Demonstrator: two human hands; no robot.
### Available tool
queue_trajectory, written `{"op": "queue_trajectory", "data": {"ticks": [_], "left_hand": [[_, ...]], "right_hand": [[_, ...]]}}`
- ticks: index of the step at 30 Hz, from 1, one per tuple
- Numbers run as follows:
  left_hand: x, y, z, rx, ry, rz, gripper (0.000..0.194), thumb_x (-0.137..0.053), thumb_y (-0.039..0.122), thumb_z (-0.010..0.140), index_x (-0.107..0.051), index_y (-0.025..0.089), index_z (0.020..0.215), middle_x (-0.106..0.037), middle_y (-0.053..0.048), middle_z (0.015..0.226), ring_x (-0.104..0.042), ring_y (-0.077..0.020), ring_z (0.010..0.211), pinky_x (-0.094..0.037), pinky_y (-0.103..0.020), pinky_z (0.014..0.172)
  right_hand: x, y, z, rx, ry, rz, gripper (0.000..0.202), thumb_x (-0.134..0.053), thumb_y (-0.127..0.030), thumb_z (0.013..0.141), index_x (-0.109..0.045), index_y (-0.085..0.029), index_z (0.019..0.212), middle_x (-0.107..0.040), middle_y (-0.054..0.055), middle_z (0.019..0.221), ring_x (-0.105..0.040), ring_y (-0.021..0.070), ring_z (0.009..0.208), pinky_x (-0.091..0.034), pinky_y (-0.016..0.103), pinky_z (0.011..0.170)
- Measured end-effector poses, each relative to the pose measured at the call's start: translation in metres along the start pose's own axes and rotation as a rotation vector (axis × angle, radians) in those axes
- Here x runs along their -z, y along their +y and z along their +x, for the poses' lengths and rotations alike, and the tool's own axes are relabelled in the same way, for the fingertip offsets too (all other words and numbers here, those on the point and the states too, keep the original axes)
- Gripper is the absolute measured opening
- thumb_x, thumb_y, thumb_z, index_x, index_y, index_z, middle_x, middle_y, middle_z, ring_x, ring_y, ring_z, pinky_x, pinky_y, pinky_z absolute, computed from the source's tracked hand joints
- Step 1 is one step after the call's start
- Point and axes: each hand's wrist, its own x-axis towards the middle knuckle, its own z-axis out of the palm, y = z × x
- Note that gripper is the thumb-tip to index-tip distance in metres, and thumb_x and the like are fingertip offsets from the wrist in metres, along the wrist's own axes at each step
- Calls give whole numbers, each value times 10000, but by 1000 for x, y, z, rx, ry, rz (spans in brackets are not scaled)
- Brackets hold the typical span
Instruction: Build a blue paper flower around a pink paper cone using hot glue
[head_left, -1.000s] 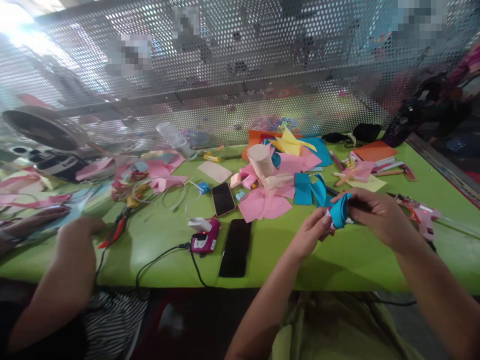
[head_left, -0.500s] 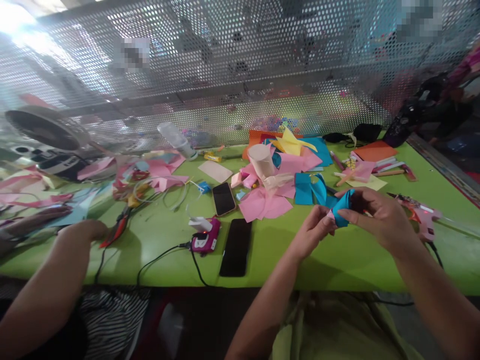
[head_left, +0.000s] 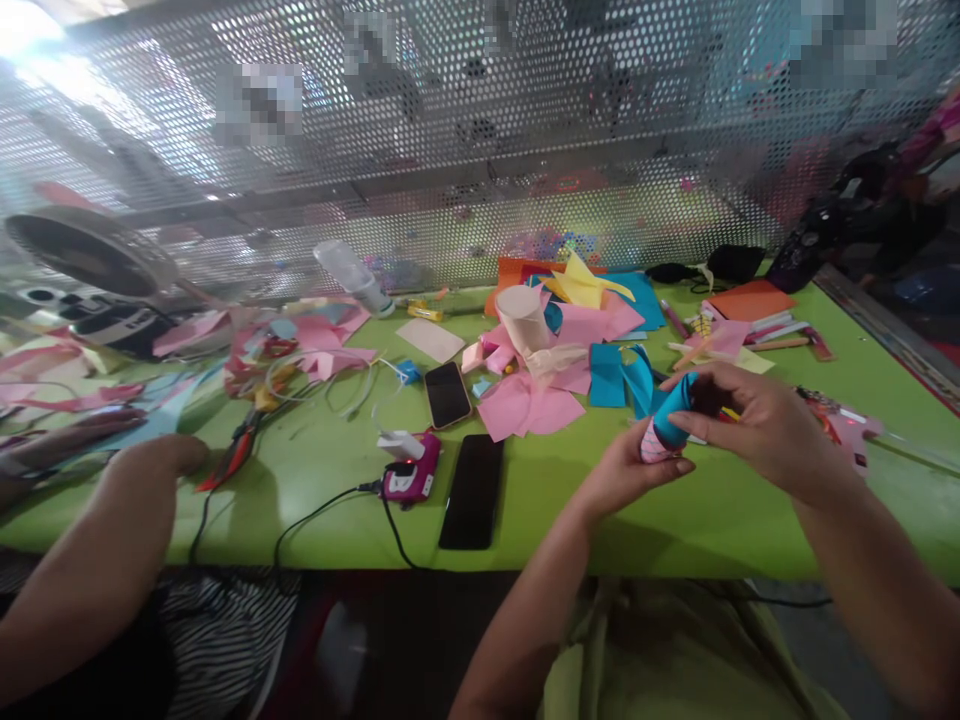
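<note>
A rolled piece of blue paper (head_left: 675,410) is held between my two hands above the green table, with a pink patterned piece (head_left: 654,443) at its lower end. My left hand (head_left: 626,470) closes around the pink end. Fingers and thumb of my right hand (head_left: 750,420) grip the blue roll from the right side. Just behind my hands lie folded blue paper pieces (head_left: 609,376). To the right of my right hand rests a pink glue gun (head_left: 847,425), partly hidden by that hand.
A black phone (head_left: 472,495), a second phone (head_left: 448,394) and a purple power adapter (head_left: 411,475) with cables lie left of my hands. Pink paper petals (head_left: 529,405) and a pale paper cone (head_left: 523,318) sit mid-table. At far left are another person's arms (head_left: 112,510) and orange-handled pliers (head_left: 236,450).
The blue roll has turned more upright and looks more tightly rolled. More of the pink patterned end shows in my left hand, which has shifted slightly left and down.
</note>
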Motion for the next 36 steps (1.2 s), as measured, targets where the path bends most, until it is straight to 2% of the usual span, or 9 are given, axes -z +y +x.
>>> {"op": "queue_trajectory", "data": {"ticks": [5, 8, 15, 21, 26, 32, 36], "left_hand": [[0, 2, 0, 37, -27, -57, 656, -1054, 561, 589, -660, 164, 932, -531, 49, 794, -460, -109, 770, -418, -279, 792], [0, 3, 0, 52, -33, -50, 660, -1062, 563, 557, -669, 161, 903, -527, 50, 783, -464, -110, 776, -428, -286, 816], [1, 6, -2, 61, -84, -28, 607, -1050, 556, 588, -624, 175, 794, -498, 51, 748, -438, -107, 739, -404, -280, 769], [4, 3, -1, 103, -94, -17, 614, -1050, 559, 574, -602, 182, 759, -477, 45, 761, -440, -118, 757, -388, -300, 786], [6, -2, -1, 111, -74, 17, 639, -1028, 590, 587, -553, 181, 711, -446, 57, 729, -400, -101, 731, -339, -290, 734], [4, 2, -2, 107, 1, -59, 638, -1039, 572, 569, -556, 174, 694, -439, 66, 696, -389, -90, 708, -326, -280, 718], [5, 4, -2, 112, 12, -115, 626, -1056, 541, 541, -581, 169, 711, -468, 64, 691, -396, -82, 691, -333, -280, 720]], "right_hand": [[5, -3, -2, 51, -115, -41, 243, -844, -476, 876, -815, -333, 1070, -818, 15, 943, -721, 240, 794, -581, 382, 695], [8, -4, -3, 50, -172, -35, 259, -844, -500, 893, -816, -323, 1080, -818, 18, 960, -731, 242, 823, -589, 385, 728], [6, -8, 1, 66, -231, 22, 233, -854, -469, 891, -817, -307, 1055, -801, 19, 939, -727, 231, 835, -597, 391, 777], [8, -6, 5, 48, -245, 2, 292, -858, -501, 881, -835, -322, 1110, -822, 35, 1004, -741, 249, 869, -600, 410, 806], [9, -4, 14, 32, -324, 2, 304, -845, -486, 887, -836, -318, 1140, -826, 27, 983, -749, 243, 868, -592, 390, 800], [7, -6, 16, 36, -287, -23, 316, -868, -472, 846, -820, -296, 1103, -827, 32, 965, -761, 250, 860, -611, 397, 803], [7, -8, 13, 40, -292, -18, 268, -833, -441, 877, -816, -292, 1100, -838, 36, 977, -776, 251, 868, -621, 392, 802]]}}
